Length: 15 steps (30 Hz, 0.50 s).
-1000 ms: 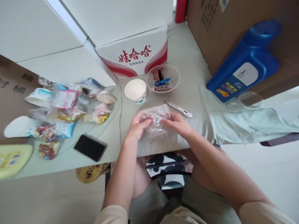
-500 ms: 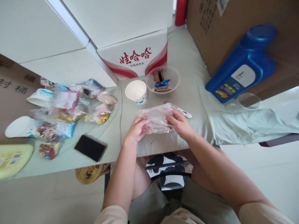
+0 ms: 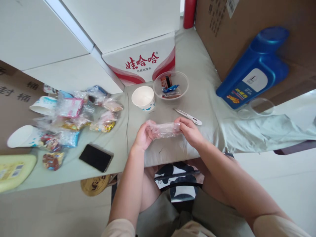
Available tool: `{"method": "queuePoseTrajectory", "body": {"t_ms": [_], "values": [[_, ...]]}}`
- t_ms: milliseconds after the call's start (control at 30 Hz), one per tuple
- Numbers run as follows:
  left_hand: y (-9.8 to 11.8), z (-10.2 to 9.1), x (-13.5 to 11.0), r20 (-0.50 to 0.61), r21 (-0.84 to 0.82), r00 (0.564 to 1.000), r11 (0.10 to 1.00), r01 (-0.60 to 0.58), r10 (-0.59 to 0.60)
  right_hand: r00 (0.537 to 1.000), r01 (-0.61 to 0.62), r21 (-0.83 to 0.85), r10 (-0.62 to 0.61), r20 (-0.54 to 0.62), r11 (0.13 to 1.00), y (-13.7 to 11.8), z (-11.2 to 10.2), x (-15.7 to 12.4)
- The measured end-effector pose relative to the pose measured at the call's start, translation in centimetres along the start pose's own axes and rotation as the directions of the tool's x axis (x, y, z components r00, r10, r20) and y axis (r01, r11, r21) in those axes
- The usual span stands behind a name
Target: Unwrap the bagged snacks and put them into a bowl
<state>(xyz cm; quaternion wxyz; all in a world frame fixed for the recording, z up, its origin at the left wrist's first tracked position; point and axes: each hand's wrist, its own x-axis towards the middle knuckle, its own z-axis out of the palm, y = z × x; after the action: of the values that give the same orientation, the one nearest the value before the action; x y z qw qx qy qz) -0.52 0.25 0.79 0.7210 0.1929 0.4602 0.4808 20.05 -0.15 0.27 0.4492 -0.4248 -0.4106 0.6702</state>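
Note:
A crumpled clear plastic bag (image 3: 164,129) is stretched between both my hands just above the pale green table cover (image 3: 197,95). My left hand (image 3: 142,136) is closed on the bag's left end, and my right hand (image 3: 189,131) pinches its right end. Just beyond my right hand lies a white pen-like tool (image 3: 188,116). A white paper cup (image 3: 143,97) and a clear plastic bowl (image 3: 171,85) holding a few small wrapped items stand farther back.
A pile of wrapped snacks in clear bags (image 3: 79,112) and a black phone (image 3: 96,157) lie to the left. Two paper cups (image 3: 22,136) sit at far left. A blue jug (image 3: 256,70) leans on a cardboard box at right, beside a clear bowl (image 3: 256,107).
The bag was spread flat under my hands, then lifted and gathered; it is now rolled into a narrow strip held between both hands.

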Motion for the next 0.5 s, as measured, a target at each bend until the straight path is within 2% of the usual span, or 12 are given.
{"method": "queuePoseTrajectory", "body": {"t_ms": [167,367,500], "values": [[0.04,-0.03,0.06,0.031,0.042,0.999,0.999,-0.019,0.018,1.0,-0.022,-0.022,0.023,0.017,1.0,-0.15,-0.01,0.03],[-0.01,0.22,-0.01,-0.015,0.083,0.999,0.996,-0.03,0.031,0.999,-0.022,-0.089,0.024,0.026,0.996,-0.42,-0.1,-0.13],[0.1,0.31,-0.04,-0.03,0.171,0.999,0.985,-0.031,0.037,1.0,-0.018,-0.12,0.019,0.006,0.993,-0.48,-0.27,-0.16]]}}
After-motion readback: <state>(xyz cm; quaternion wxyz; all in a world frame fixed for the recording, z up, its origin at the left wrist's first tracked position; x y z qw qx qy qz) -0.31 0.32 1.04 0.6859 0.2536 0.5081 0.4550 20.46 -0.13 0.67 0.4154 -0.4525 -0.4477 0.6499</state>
